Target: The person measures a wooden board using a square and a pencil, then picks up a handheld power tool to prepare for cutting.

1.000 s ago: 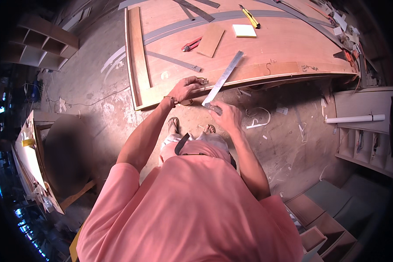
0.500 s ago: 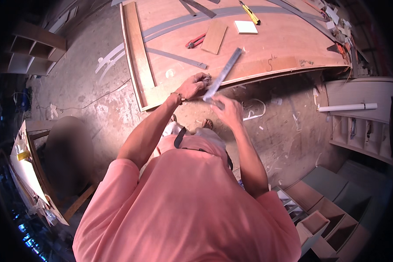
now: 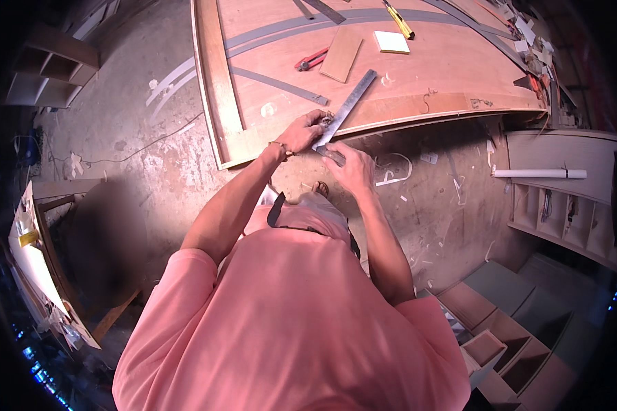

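Note:
My right hand (image 3: 353,168) is closed round the short handle of a try square (image 3: 353,103). Its steel blade slants up and away over the near edge of the wooden work table (image 3: 281,130). Beside the blade's lower end, my left hand (image 3: 303,131) has its fingers curled at the table edge. A small dark thing shows at those fingertips, too small to name. On the tabletop beyond lie a brown wood piece (image 3: 341,56), a red cutter (image 3: 312,60), a white block (image 3: 391,42) and a yellow utility knife (image 3: 400,20).
Grey strips (image 3: 281,85) lie across the table, and scraps (image 3: 526,31) crowd its far right end. A cabinet (image 3: 562,161) with a white tube (image 3: 538,174) on it stands at right. Wooden compartments (image 3: 487,349) are at lower right, and shelves (image 3: 55,68) at upper left.
My right hand has brought the try square slightly left and down, so its blade is now close against my left fingertips. The left hand stays at the table edge.

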`<state>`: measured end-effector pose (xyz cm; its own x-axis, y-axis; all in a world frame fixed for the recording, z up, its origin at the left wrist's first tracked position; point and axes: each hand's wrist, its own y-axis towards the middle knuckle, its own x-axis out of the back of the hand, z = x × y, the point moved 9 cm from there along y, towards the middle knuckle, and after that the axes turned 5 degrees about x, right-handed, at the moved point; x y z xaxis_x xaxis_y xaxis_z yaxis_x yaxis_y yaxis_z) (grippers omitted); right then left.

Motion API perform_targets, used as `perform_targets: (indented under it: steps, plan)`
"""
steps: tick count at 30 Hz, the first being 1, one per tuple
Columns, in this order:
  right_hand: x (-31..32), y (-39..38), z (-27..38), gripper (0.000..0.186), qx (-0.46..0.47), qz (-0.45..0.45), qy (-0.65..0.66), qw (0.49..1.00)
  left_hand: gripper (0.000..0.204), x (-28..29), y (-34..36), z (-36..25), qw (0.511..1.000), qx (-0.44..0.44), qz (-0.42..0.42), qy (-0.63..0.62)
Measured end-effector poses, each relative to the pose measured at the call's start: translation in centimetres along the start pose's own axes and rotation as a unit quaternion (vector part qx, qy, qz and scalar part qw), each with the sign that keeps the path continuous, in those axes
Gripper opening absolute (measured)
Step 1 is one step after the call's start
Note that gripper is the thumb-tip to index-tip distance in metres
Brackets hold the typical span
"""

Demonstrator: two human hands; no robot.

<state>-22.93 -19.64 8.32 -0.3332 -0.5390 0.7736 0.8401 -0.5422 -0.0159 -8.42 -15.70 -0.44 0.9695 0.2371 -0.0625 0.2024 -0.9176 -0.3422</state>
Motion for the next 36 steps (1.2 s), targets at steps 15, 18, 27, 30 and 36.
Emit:
perform_targets:
  steps: [15,18,27,30,36]
  plan:
    - [0.6,-3.3,0.7,0.033,-0.005,0.002,0.061,0.998,0.066,7.0,-6.8,-6.9,0.958,-0.072,-0.255,0.11]
    - [0.2,-3.2,0.5,0.033,-0.018,-0.005,0.045,0.999,0.078,17.7,-13.4,-7.3,0.804,-0.178,-0.495,0.277]
    - [0.6,-3.5,0.8,0.032,0.009,-0.02,0.072,0.997,0.066,20.1,-15.9,3.4,0.914,0.081,-0.395,0.039]
    - [-1.1,-1.3,2.7,0.032,0.002,0.004,0.022,1.0,0.065,20.3,-15.8,5.0,0.91,0.072,-0.406,0.035]
    - [-1.3,-2.8,1.6,0.033,0.017,0.002,0.051,0.999,0.062,20.6,-15.7,5.1,0.913,0.046,-0.403,0.038]
